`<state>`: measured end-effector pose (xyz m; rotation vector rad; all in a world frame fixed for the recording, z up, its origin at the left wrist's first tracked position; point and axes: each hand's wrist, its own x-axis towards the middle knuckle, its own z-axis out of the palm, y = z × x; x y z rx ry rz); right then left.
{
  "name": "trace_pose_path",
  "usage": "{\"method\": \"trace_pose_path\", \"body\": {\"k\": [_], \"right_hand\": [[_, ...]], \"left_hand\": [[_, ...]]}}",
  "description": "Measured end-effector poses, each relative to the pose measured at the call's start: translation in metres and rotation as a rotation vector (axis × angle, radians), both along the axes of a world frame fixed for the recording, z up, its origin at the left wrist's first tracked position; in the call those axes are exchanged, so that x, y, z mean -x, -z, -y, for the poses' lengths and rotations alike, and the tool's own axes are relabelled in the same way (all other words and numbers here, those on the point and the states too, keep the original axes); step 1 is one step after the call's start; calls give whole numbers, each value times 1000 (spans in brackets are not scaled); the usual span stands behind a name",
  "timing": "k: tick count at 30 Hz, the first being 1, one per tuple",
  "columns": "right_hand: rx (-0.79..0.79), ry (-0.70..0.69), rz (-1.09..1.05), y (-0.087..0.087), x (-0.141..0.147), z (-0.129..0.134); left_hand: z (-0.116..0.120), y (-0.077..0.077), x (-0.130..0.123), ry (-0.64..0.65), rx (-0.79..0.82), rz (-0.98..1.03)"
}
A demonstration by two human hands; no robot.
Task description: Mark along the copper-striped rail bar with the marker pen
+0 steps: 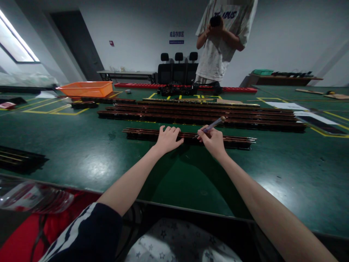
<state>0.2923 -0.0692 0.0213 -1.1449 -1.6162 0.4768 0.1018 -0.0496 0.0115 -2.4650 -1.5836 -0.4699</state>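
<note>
My left hand (169,139) lies with its fingers spread over a short bundle of dark strips with reddish-brown edges (237,141), left of its middle. In my right hand (212,141) is a pen (215,124), pinched near its lower end, with the tip down at the same strips and the back end pointing up and right. The bundle runs left to right on the green table (81,145). Behind it, apart from it, lies a longer stack of similar strips (261,118).
An orange tray (85,89) stands at the back left. More dark strips (19,160) lie at the near left. At the right are papers (316,117) and a dark flat panel (321,124). Beyond the table stands a person (220,47) holding a dark object.
</note>
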Motion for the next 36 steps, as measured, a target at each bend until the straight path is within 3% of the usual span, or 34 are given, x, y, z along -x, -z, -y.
{"method": "trace_pose_path", "body": {"k": [19,36], "right_hand": [[-22,-30,-49,2,0,0],[-37,38,29,0,-1,-1]], "left_hand": [[0,1,-1,8,-19,10],[2,0,-1,8,-12,9]]}}
